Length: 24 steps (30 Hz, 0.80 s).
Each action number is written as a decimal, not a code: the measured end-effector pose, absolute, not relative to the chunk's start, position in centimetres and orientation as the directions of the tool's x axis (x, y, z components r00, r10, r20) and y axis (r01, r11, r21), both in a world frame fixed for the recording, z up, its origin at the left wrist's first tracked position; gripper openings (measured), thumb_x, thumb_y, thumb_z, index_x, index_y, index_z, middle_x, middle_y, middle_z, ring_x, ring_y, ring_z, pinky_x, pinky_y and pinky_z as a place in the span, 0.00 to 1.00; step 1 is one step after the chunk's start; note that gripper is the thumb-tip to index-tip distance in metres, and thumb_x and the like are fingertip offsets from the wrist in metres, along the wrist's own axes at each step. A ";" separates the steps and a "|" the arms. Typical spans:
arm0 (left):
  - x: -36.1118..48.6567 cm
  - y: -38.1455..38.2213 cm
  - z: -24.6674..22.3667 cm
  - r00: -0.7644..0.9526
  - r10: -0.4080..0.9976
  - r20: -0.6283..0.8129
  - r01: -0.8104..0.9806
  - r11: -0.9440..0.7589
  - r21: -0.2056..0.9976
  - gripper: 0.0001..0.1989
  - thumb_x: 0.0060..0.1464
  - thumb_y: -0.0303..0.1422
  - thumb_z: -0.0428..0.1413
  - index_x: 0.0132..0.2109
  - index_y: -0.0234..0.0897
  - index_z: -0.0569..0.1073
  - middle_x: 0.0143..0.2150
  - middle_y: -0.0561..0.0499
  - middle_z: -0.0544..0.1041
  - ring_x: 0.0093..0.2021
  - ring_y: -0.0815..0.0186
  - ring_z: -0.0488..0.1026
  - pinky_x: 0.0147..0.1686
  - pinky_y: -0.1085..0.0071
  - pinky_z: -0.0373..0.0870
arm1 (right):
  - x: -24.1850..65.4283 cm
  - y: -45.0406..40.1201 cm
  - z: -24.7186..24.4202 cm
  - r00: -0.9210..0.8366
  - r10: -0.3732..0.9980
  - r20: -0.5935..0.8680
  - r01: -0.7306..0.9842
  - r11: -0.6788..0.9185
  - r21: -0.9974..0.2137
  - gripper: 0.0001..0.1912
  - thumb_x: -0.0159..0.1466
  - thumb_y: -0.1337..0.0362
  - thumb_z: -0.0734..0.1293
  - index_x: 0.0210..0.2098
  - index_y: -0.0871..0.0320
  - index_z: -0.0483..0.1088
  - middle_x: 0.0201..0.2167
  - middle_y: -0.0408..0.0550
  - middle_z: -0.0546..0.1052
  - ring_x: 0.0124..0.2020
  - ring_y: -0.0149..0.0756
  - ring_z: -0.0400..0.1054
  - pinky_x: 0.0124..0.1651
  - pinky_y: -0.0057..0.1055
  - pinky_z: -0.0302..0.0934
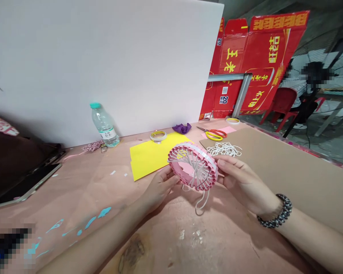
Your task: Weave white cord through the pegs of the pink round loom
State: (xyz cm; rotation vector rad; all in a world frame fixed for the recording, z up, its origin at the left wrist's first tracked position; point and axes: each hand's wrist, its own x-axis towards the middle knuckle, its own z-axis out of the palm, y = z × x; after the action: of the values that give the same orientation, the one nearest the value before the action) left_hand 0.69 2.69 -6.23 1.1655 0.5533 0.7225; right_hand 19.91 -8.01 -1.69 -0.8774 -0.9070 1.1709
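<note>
Both hands hold a round pink paper frame [193, 166] laced with white cord across its middle and slotted around its rim. My left hand [160, 186] grips its lower left edge, and my right hand [240, 182] presses on its right side. A loop of white cord [201, 201] hangs below the frame. A dark beaded bracelet [274, 211] circles my right wrist. Just beyond the frame lie a yellow paper sheet [148, 156] and a bundle of loose white cord [224, 149].
The pink-covered table [82, 190] carries a brown cardboard sheet [288, 179], scissors [213, 133], tape rolls [158, 136], a purple cloth [182, 128] and a water bottle [104, 125]. A white board [97, 57] stands behind. A seated person [300, 95] is at far right.
</note>
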 end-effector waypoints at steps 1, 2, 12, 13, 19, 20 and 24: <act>0.7 2.7 -6.3 0.652 0.757 -0.037 -0.205 0.223 0.953 0.18 0.46 0.35 0.62 0.47 0.38 0.74 0.47 0.46 0.76 0.43 0.63 0.73 0.44 0.67 0.68 | 19.9 -8.1 -1.7 0.151 0.975 0.165 -0.323 0.207 -0.924 0.12 0.58 0.60 0.71 0.41 0.53 0.74 0.43 0.46 0.76 0.40 0.31 0.70 0.44 0.30 0.67; 0.6 2.6 -6.3 0.648 0.760 -0.050 -0.190 0.224 0.956 0.19 0.47 0.35 0.62 0.48 0.39 0.73 0.47 0.46 0.76 0.43 0.63 0.73 0.43 0.67 0.68 | 19.8 -8.1 -1.7 0.154 0.966 0.208 -0.269 0.244 -0.932 0.14 0.57 0.61 0.72 0.43 0.52 0.72 0.43 0.46 0.75 0.41 0.32 0.70 0.44 0.30 0.66; 0.7 1.5 -6.3 0.639 0.769 -0.009 -0.147 0.134 0.980 0.18 0.51 0.35 0.59 0.50 0.37 0.71 0.47 0.45 0.76 0.44 0.60 0.73 0.45 0.63 0.69 | 20.1 -7.7 -2.1 0.298 0.931 0.211 -0.065 0.241 -0.968 0.18 0.53 0.61 0.73 0.42 0.57 0.71 0.40 0.47 0.74 0.38 0.33 0.68 0.41 0.30 0.66; 0.7 1.4 -6.2 0.628 0.778 -0.015 -0.135 0.128 0.983 0.18 0.51 0.35 0.59 0.50 0.37 0.71 0.46 0.45 0.76 0.43 0.61 0.73 0.44 0.64 0.70 | 20.2 -7.6 -2.1 0.286 0.937 0.200 -0.069 0.228 -0.971 0.18 0.54 0.60 0.73 0.42 0.57 0.71 0.40 0.48 0.74 0.38 0.33 0.68 0.42 0.31 0.66; 0.8 1.1 -5.8 0.624 0.781 0.033 -0.164 0.090 0.982 0.18 0.52 0.34 0.58 0.51 0.37 0.71 0.47 0.44 0.75 0.43 0.63 0.73 0.45 0.65 0.69 | 20.8 -6.9 -2.7 0.314 0.901 0.299 0.158 0.261 -0.952 0.22 0.55 0.60 0.72 0.48 0.55 0.67 0.39 0.47 0.72 0.38 0.36 0.67 0.41 0.35 0.67; 0.8 1.1 -5.8 0.633 0.773 0.044 -0.192 0.101 0.976 0.18 0.53 0.34 0.58 0.51 0.37 0.70 0.49 0.44 0.75 0.45 0.62 0.73 0.47 0.64 0.68 | 20.8 -6.8 -2.8 0.320 0.889 0.327 0.176 0.284 -0.943 0.24 0.55 0.60 0.72 0.50 0.55 0.66 0.40 0.48 0.72 0.38 0.36 0.67 0.41 0.35 0.67; 1.0 1.0 -5.9 0.647 0.760 0.058 -0.247 0.137 0.959 0.17 0.53 0.32 0.58 0.50 0.34 0.70 0.48 0.43 0.75 0.47 0.61 0.72 0.49 0.64 0.67 | 21.0 -6.5 -3.1 0.316 0.863 0.394 0.171 0.356 -0.918 0.25 0.57 0.61 0.71 0.52 0.54 0.63 0.45 0.50 0.70 0.40 0.36 0.67 0.39 0.35 0.69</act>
State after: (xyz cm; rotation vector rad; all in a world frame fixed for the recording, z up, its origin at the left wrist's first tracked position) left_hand 0.99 0.97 -5.90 1.2287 0.5118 0.7761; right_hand 20.99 -6.48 -3.13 -1.1377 -1.1825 0.6164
